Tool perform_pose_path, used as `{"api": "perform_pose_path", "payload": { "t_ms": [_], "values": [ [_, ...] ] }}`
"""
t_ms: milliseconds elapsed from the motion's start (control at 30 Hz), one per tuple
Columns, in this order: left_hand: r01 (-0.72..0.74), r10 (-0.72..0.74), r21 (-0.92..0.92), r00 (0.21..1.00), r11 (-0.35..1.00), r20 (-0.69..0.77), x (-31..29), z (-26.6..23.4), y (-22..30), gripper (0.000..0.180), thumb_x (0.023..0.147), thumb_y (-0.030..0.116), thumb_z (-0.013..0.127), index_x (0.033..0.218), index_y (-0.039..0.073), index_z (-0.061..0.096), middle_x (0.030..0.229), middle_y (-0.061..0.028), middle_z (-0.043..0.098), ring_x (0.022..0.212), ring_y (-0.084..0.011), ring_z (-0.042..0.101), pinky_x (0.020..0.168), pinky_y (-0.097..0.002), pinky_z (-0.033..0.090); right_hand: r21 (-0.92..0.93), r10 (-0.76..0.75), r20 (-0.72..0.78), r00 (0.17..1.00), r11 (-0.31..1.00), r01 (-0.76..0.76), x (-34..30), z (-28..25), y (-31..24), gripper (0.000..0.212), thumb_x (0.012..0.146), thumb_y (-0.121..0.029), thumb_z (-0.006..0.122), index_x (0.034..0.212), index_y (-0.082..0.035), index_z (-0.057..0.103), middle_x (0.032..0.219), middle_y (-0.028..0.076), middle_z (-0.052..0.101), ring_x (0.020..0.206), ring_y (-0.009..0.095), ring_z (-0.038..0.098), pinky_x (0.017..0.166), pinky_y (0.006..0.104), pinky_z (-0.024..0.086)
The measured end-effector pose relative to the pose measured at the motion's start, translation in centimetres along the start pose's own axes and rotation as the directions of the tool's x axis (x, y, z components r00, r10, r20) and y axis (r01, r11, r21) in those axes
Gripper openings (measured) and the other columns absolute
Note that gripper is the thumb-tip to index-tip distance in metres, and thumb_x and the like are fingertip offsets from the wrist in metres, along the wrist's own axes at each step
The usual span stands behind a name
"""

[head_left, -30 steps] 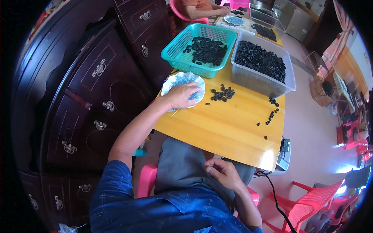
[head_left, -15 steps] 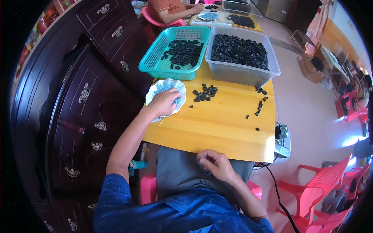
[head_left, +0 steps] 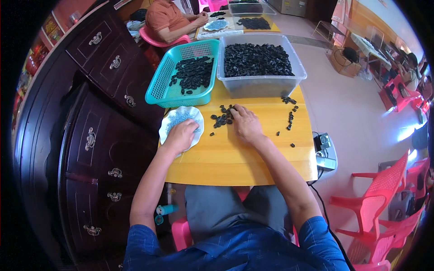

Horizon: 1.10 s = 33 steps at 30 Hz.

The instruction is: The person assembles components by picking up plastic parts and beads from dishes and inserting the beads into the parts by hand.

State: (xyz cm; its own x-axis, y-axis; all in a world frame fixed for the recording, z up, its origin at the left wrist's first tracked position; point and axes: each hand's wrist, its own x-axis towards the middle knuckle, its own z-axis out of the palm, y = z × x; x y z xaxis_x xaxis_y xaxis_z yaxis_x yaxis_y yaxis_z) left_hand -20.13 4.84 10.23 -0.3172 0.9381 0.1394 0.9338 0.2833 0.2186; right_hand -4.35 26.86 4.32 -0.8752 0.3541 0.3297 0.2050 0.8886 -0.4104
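Note:
My left hand (head_left: pixel 181 135) rests over a white scalloped plate (head_left: pixel 198 113) of small clear-blue pieces (head_left: pixel 178 116). Its fingers are curled together at the pieces; whatever they pinch is too small to make out. To its right, my right hand (head_left: pixel 247 123) reaches palm down over the table, its fingers stretched out and touching the right side of a loose pile of small black ring-like parts (head_left: pixel 221 120). Nothing shows in that hand. A single black part (head_left: pixel 212 134) lies just below the pile.
A teal perforated basket (head_left: pixel 156 89) and a clear plastic bin (head_left: pixel 262 85), both holding black parts, stand at the far side of the yellow table (head_left: pixel 235 165). More black parts (head_left: pixel 290 118) trail down its right side. Dark drawers (head_left: pixel 97 149) flank the left. Another person (head_left: pixel 167 20) sits beyond.
My right hand has moved from my lap up and forward to the black pile. My left hand stays at the plate. The view has shifted slightly.

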Motion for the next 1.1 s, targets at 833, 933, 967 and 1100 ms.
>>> {"api": "perform_pose_path", "payload": {
  "t_ms": [833,933,967,1100],
  "values": [
    [-0.011,0.005,-0.050,0.994,0.999,-0.105,0.5,0.6,-0.1,0.015,0.080,-0.001,0.063,0.095,0.002,0.065,0.097,-0.0147,0.065,0.090,-0.0377,0.063,0.077,-0.0450,0.051,-0.017,0.028,-0.004,1.000,0.999,-0.028,-2.5,0.2,-0.5,0.045,0.091,-0.018,0.050,0.133,-0.003,0.050,0.143,0.016,0.047,0.135,0.034,0.041,0.113,0.0502,0.032],
    [-0.019,0.015,-0.050,0.996,0.999,-0.092,0.5,0.6,-0.2,0.014,0.080,-0.001,0.063,0.094,0.002,0.064,0.096,-0.0147,0.064,0.090,-0.0376,0.063,0.077,-0.0454,0.051,0.007,0.016,-0.069,0.997,1.000,-0.015,-3.8,-0.4,-1.2,0.044,0.088,-0.011,0.051,0.132,-0.004,0.051,0.141,0.016,0.048,0.133,0.036,0.043,0.112,0.0505,0.033],
    [-0.031,0.027,-0.045,0.996,0.998,-0.082,0.5,0.6,-0.3,0.013,0.080,-0.001,0.063,0.093,0.002,0.064,0.095,-0.0146,0.064,0.089,-0.0377,0.063,0.077,-0.0457,0.051,0.005,0.018,-0.071,0.997,1.000,-0.017,-4.2,-0.7,-1.4,0.044,0.088,-0.011,0.051,0.132,-0.004,0.051,0.141,0.016,0.048,0.133,0.036,0.043,0.112,0.0505,0.033],
    [-0.016,0.014,-0.029,0.998,0.999,-0.061,0.5,0.8,-0.4,0.015,0.079,-0.001,0.061,0.093,0.004,0.065,0.094,-0.0153,0.063,0.090,-0.0374,0.063,0.077,-0.0472,0.051,-0.041,0.007,-0.059,0.998,0.999,-0.009,-5.8,-1.4,-1.9,0.047,0.091,-0.018,0.052,0.134,0.000,0.048,0.140,0.020,0.049,0.132,0.037,0.043,0.112,0.0491,0.033]
  ]
}}
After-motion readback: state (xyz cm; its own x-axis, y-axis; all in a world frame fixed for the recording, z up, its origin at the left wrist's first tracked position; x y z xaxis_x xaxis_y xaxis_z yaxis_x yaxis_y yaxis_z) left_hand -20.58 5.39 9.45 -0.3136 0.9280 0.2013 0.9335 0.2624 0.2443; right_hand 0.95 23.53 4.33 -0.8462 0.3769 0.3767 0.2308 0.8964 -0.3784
